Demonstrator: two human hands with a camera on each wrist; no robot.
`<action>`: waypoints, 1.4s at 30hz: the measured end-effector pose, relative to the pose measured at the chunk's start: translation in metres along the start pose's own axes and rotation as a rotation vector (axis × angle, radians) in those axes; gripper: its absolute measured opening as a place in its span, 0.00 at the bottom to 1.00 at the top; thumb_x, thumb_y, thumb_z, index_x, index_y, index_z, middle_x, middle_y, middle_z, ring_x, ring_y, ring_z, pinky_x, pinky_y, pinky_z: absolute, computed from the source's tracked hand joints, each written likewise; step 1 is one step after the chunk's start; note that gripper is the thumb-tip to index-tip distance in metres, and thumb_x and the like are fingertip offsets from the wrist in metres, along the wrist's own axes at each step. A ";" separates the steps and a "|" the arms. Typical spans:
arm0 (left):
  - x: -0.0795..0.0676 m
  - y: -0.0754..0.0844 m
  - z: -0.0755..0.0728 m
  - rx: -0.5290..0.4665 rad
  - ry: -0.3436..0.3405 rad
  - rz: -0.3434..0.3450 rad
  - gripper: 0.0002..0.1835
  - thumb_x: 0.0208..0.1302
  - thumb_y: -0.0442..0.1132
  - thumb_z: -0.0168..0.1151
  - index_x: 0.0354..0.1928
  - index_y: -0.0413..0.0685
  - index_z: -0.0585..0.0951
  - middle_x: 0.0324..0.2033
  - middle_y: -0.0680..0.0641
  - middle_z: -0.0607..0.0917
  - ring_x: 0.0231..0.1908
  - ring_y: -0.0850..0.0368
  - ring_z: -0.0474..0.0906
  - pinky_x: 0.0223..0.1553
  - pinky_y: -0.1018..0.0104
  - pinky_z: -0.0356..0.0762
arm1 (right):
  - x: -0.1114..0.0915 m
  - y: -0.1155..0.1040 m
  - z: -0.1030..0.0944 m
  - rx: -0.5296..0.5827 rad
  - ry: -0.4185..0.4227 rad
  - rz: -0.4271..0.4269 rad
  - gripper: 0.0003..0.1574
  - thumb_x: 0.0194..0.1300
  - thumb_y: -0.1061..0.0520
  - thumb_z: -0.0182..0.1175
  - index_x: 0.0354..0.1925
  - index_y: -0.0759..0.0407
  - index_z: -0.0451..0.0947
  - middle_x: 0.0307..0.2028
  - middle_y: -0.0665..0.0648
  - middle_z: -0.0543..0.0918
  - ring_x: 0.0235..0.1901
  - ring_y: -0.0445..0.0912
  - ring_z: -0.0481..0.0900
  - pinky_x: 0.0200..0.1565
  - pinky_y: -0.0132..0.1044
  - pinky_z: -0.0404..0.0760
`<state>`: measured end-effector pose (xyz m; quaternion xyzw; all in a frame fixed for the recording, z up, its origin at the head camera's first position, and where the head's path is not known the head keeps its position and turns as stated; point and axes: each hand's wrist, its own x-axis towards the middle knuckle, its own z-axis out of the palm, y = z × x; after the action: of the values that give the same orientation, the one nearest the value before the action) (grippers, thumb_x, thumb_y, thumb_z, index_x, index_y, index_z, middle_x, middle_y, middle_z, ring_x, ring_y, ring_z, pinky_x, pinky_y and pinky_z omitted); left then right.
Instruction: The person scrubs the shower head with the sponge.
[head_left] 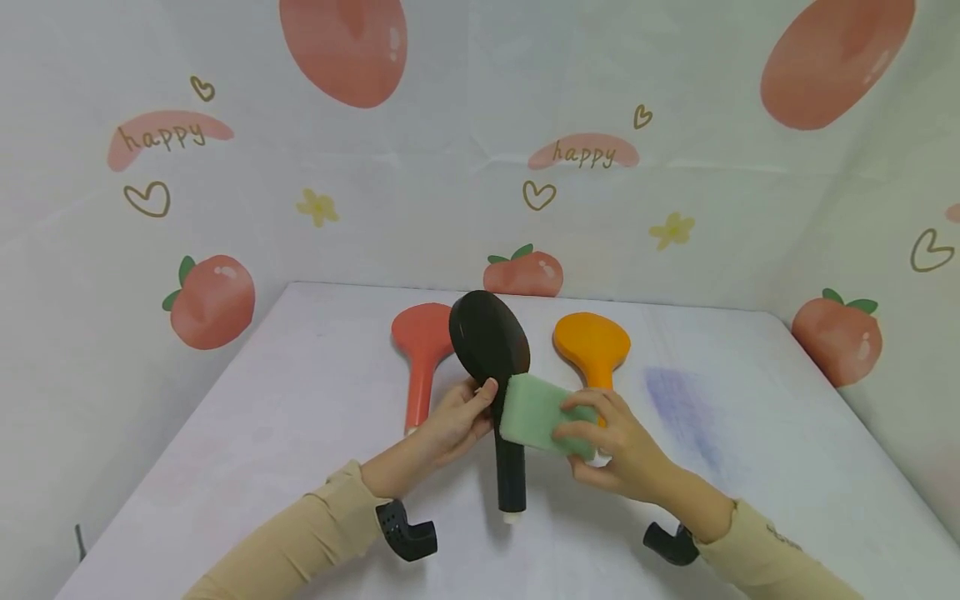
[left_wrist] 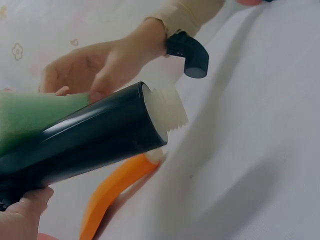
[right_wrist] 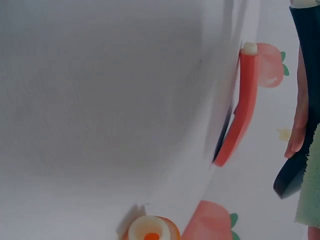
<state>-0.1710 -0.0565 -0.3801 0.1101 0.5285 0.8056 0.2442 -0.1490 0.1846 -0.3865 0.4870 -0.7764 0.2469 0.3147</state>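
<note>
My left hand [head_left: 459,423] holds a black shower head [head_left: 487,335] by the upper handle, its round head up and its handle pointing toward me. A white threaded end [left_wrist: 170,109] sticks out of the handle in the left wrist view. In my right hand [head_left: 618,446] is a pale green sponge [head_left: 534,412], gripped between fingers and thumb. The sponge lies against the right side of the black handle. Only an edge of the sponge [right_wrist: 311,187] and part of the black handle [right_wrist: 312,75] appear in the right wrist view.
A red shower head [head_left: 422,337] lies on the white table [head_left: 285,467] behind my left hand. An orange shower head [head_left: 591,340] lies behind the right hand. Bluish-purple smudges [head_left: 678,412] mark the tabletop at right. A printed cloth backdrop [head_left: 450,200] stands behind.
</note>
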 end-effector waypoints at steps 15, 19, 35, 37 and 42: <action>0.001 0.003 0.007 0.023 0.231 0.018 0.24 0.73 0.43 0.43 0.65 0.36 0.61 0.58 0.45 0.70 0.47 0.66 0.73 0.49 0.76 0.76 | 0.010 -0.003 0.002 -0.062 0.017 0.032 0.18 0.64 0.47 0.44 0.40 0.49 0.80 0.47 0.58 0.77 0.48 0.55 0.68 0.50 0.46 0.67; 0.003 0.001 0.006 0.034 0.332 0.026 0.21 0.72 0.42 0.46 0.61 0.35 0.67 0.47 0.51 0.77 0.40 0.68 0.73 0.42 0.80 0.75 | 0.008 -0.010 0.002 -0.047 -0.045 -0.043 0.17 0.65 0.48 0.44 0.40 0.45 0.80 0.47 0.56 0.77 0.49 0.56 0.69 0.50 0.49 0.69; 0.002 0.001 0.005 -0.004 0.365 0.037 0.20 0.71 0.39 0.48 0.59 0.31 0.68 0.42 0.52 0.78 0.38 0.67 0.76 0.41 0.79 0.77 | 0.014 -0.006 0.004 -0.101 -0.008 -0.063 0.19 0.64 0.49 0.44 0.39 0.46 0.81 0.46 0.57 0.78 0.47 0.58 0.69 0.48 0.52 0.69; 0.001 0.001 0.005 -0.003 0.346 0.035 0.21 0.71 0.38 0.47 0.59 0.31 0.67 0.43 0.51 0.77 0.39 0.68 0.75 0.41 0.79 0.77 | 0.015 -0.004 0.004 -0.100 0.001 -0.018 0.19 0.64 0.49 0.43 0.39 0.47 0.82 0.46 0.58 0.78 0.48 0.58 0.68 0.48 0.53 0.68; 0.002 0.001 0.003 -0.010 0.329 0.026 0.19 0.73 0.37 0.43 0.59 0.32 0.66 0.41 0.53 0.77 0.37 0.69 0.76 0.40 0.79 0.77 | 0.016 -0.006 0.005 -0.084 -0.008 -0.030 0.19 0.64 0.48 0.44 0.40 0.47 0.82 0.47 0.57 0.77 0.47 0.58 0.68 0.46 0.52 0.70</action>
<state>-0.1714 -0.0532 -0.3778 -0.0178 0.5560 0.8183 0.1446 -0.1502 0.1690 -0.3783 0.4860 -0.7800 0.2075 0.3352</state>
